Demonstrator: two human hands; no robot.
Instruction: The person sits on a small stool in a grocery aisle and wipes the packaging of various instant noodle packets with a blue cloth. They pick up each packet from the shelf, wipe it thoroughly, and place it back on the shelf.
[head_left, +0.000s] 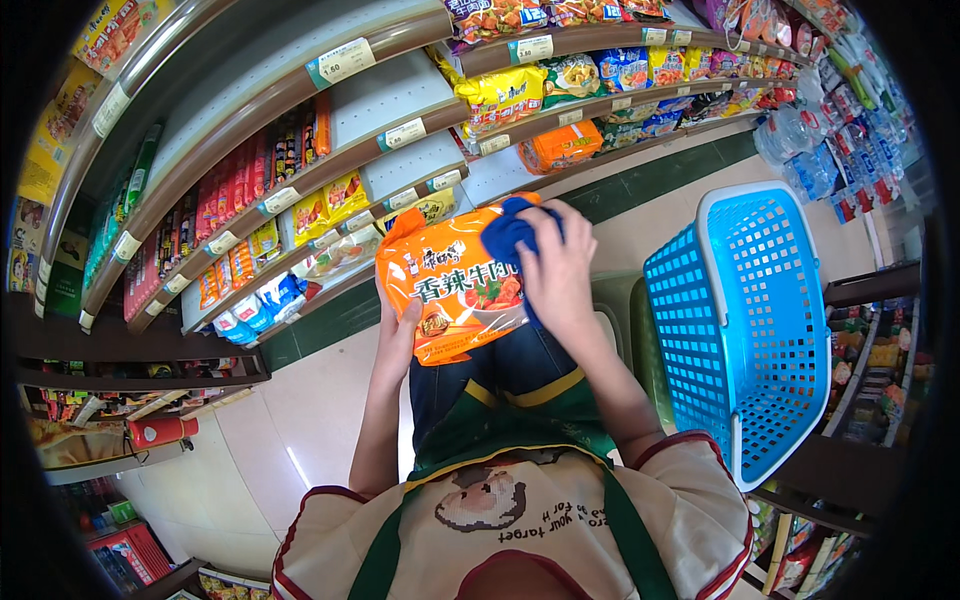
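My left hand (397, 330) grips the left side of an orange multipack of instant noodles (450, 285), its thumb lying on the printed front. The pack is held above my lap and bears large writing and a picture of a noodle bowl. In my right hand (559, 262) a crumpled dark blue cloth (510, 229) is bunched. That cloth rests against the pack's upper right part and covers some of the print. The pack's back and the fingers behind it are hidden.
A blue plastic shopping basket (776, 300) stands at my right on a green bin-like container (652, 352). Ahead curve store shelves (390, 75) with price tags, an orange noodle pack (561, 146) and yellow packs (501, 97). Water bottles (795, 135) stand far right.
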